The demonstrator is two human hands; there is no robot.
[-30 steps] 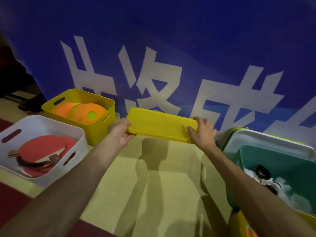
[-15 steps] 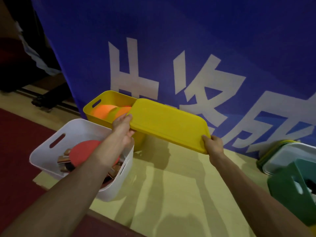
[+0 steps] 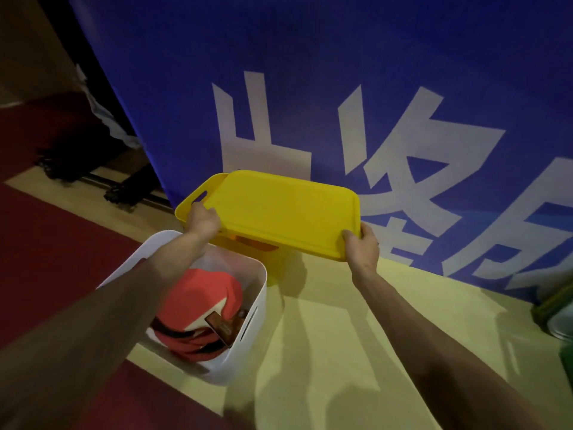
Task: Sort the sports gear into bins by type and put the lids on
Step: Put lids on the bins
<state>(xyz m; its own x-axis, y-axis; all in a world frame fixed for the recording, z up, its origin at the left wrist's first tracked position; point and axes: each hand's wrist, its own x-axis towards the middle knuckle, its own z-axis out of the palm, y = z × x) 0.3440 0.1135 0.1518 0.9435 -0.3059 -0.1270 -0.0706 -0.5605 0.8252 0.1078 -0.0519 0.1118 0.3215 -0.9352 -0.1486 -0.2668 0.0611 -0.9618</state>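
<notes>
I hold a flat yellow lid (image 3: 285, 209) over the yellow bin (image 3: 189, 203) that stands against the blue banner. My left hand (image 3: 203, 217) grips the lid's left edge and my right hand (image 3: 361, 248) grips its near right corner. The lid covers most of the bin, shifted to the right, so the bin's left rim and handle slot still show. A strip of orange gear (image 3: 257, 243) peeks out under the lid's near edge. In front stands an open white bin (image 3: 259, 293) with red table tennis paddles (image 3: 201, 305) inside.
The blue banner (image 3: 341, 88) with white characters rises right behind the bins. A green bin and a pale lid (image 3: 558, 318) show at the right edge. Dark wheeled stands (image 3: 121, 193) sit at the back left. The floor is yellow with dark red areas (image 3: 55, 243).
Both hands carried the yellow lid leftward from the open floor to above the yellow bin. The orange gear is now almost hidden under it. My view swung left with it.
</notes>
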